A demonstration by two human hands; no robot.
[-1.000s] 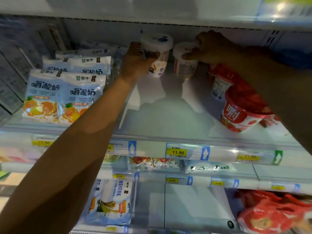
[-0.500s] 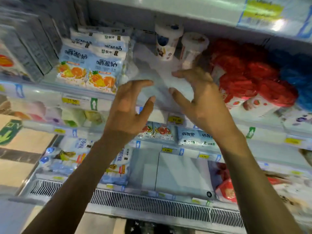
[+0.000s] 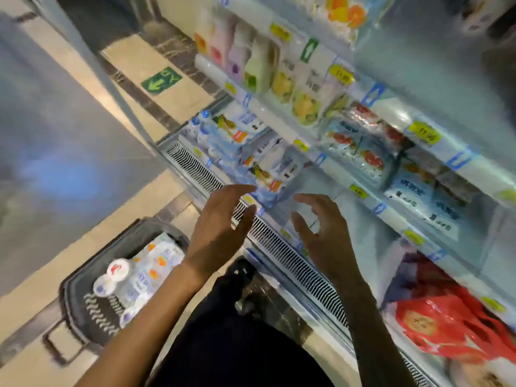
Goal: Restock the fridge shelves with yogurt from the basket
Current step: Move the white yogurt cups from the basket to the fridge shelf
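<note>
A dark shopping basket (image 3: 83, 311) stands on the floor at lower left, holding several white yogurt cups and packs (image 3: 139, 272). My left hand (image 3: 220, 233) hovers empty above and to the right of the basket, fingers relaxed and spread. My right hand (image 3: 324, 236) hangs empty beside it, over the fridge's front grille, fingers loosely curved. The open fridge shelves (image 3: 371, 208) run diagonally across the right, blurred by motion, with white and blue yogurt packs on them.
The fridge's white vent grille (image 3: 279, 247) runs along its lower front edge. Red packs (image 3: 441, 325) lie on the lowest shelf at right. A beige tiled floor with a green arrow sign (image 3: 160, 81) lies to the left. My dark trousers fill the bottom centre.
Both hands let go of the two cups on the upper shelf and dropped away empty. The view swung down and left, so the basket on the floor came into sight.
</note>
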